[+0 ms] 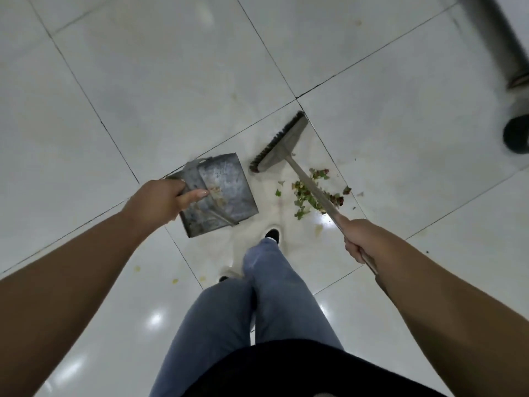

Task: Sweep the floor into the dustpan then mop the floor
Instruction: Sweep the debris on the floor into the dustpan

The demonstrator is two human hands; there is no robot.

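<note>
Dustpan [219,193] and broom [282,143] are both in hand in the head view, but the sweeping looks barely begun. The pan is a dull grey sheet-metal tray, flat-bottomed with low walls, mottled with stains and a few pale scraps; whether it rests on the tiles or hangs just above them I cannot tell. The left hand [160,200] grips its rear wall, fingers curled over the edge and thumb laid straight along the inside.

Just to the right of the pan is the broom, a long narrow head with dark bristles along its far edge and a pale straight handle running back to the right hand [362,242], whose fingers are wrapped fully round the shaft. The debris pile [310,193] lies loose under the handle: small ragged green and reddish leafy bits, near the pan's mouth but apart from it. The broom head sits beyond the pile, so a stroke toward the pan seems the likely next step.

Glossy pale floor tiles [160,81] with dark grout lines carry yellowish smears and a few stray flecks [174,280] by the person's shoes, so spots remain to gather. No mop is in view; mopping is wholly left to do.
</note>
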